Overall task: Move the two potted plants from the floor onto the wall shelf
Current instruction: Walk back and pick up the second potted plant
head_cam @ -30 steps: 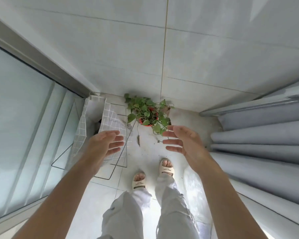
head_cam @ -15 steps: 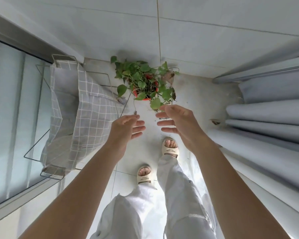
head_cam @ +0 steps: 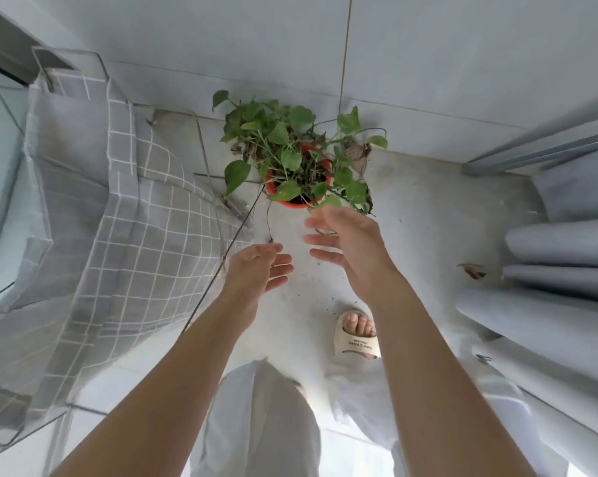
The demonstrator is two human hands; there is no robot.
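Reaching forward and down, both bare arms extend from the near edge of the view toward a potted plant standing on the pale floor at the far middle, close to the foot of the tiled wall. The plant has green heart-shaped leaves on trailing stems and sits in a red pot, of which only the near rim and a patch between the leaves show. Only one red pot can be made out; whether a second pot stands behind the foliage cannot be determined.

The left hand is released: fingers straight and loosely together, palm facing right, holding nothing. It is near the pot but apart from it, on its near-left side. The right hand is likewise released, fingers spread and pointing left, palm facing the left hand. Its upper fingers lie just beside the nearest leaves; contact cannot be confirmed. Neither hand touches the pot.

At left, a grey checked cloth hangs over a thin wire rack, whose legs stand just left of the plant. At right, grey curtain folds reach the floor, with a dry brown leaf lying beside them. Below the right forearm, a foot in a cream slipper rests on the floor; white trousers fill the near middle.
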